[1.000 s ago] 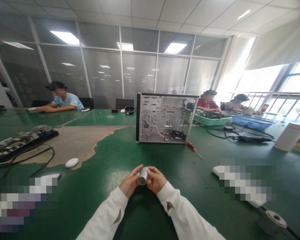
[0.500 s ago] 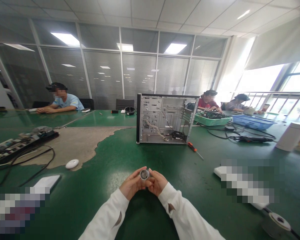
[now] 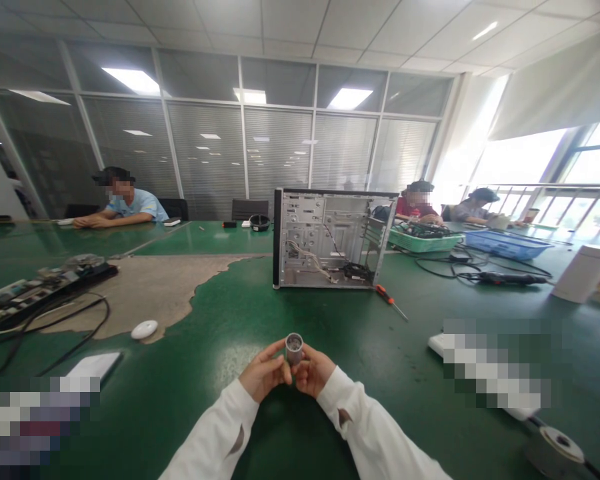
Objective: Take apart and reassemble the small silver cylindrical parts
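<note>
A small grey metal cylinder (image 3: 294,349) with a round rim stands upright between my hands, above the green table. Something rough shows inside its top, too small to name. The fingers of my left hand (image 3: 266,372) close on its left side, and my right hand (image 3: 316,371) grips it from the right. Both wrists come from white sleeves. Beyond my hands stands an open computer case (image 3: 330,233), showing its metal frame, loose cables and a dark part at the bottom. Beside its lower right corner lies an orange and black screwdriver (image 3: 390,300).
On the left are a power strip with cables (image 3: 45,287) and a white round lid (image 3: 145,329). A green basket (image 3: 425,240), a blue basket (image 3: 505,245) and a white cylinder (image 3: 584,273) stand at right. Several people sit around the table.
The cylinder has tilted from facing me with its round end to nearly upright, so its side shows now. My fingers have shifted slightly around it.
</note>
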The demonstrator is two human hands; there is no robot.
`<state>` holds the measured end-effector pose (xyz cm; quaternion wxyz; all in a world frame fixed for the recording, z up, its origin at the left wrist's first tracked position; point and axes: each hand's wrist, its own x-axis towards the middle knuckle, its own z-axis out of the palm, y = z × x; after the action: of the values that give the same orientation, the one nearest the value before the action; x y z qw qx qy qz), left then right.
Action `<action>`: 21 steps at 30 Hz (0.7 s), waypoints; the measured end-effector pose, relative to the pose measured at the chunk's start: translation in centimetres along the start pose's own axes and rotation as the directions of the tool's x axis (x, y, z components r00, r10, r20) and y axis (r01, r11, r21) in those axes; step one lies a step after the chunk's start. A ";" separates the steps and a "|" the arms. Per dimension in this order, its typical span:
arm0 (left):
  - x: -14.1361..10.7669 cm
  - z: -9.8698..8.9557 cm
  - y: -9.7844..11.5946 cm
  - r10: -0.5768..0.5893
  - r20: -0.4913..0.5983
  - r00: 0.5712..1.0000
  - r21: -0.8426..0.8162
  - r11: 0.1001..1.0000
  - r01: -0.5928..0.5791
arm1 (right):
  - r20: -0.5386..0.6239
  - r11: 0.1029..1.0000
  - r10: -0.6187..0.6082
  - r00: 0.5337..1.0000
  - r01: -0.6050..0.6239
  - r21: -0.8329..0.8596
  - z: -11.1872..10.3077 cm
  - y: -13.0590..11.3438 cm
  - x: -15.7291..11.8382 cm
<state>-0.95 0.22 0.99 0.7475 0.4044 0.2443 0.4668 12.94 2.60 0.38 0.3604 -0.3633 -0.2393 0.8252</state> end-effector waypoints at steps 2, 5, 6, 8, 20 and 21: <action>0.0 0.0 0.0 0.006 -0.009 1.000 0.005 1.000 -0.006 | 0.016 1.000 0.025 1.000 -0.025 -0.009 0.1 -0.1 -0.2; 0.0 -0.1 0.0 0.021 -0.024 0.999 0.002 1.000 -0.021 | 0.037 0.999 0.046 0.998 -0.045 -0.017 0.2 -0.1 -0.3; 0.0 -0.1 0.0 0.029 -0.026 0.999 0.000 1.000 -0.029 | 0.045 0.999 0.049 0.998 -0.048 -0.018 0.2 0.0 -0.3; 0.0 -0.2 -0.1 0.039 -0.026 0.999 -0.001 0.999 -0.039 | 0.063 0.999 0.050 0.997 -0.049 -0.016 0.1 0.0 -0.3; 0.1 -0.3 0.6 -0.016 -0.119 0.993 -0.060 0.998 0.009 | -0.069 0.989 -0.052 0.996 0.061 0.137 0.5 0.0 -0.3; 0.1 -0.2 0.7 -0.023 -0.127 0.992 -0.060 0.998 0.015 | -0.092 0.986 -0.098 0.991 0.109 0.127 0.5 0.1 -0.3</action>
<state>-1.41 0.54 1.41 0.7464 0.3492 0.2815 0.4916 12.70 2.29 0.75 0.4357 -0.3607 -0.1874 0.8031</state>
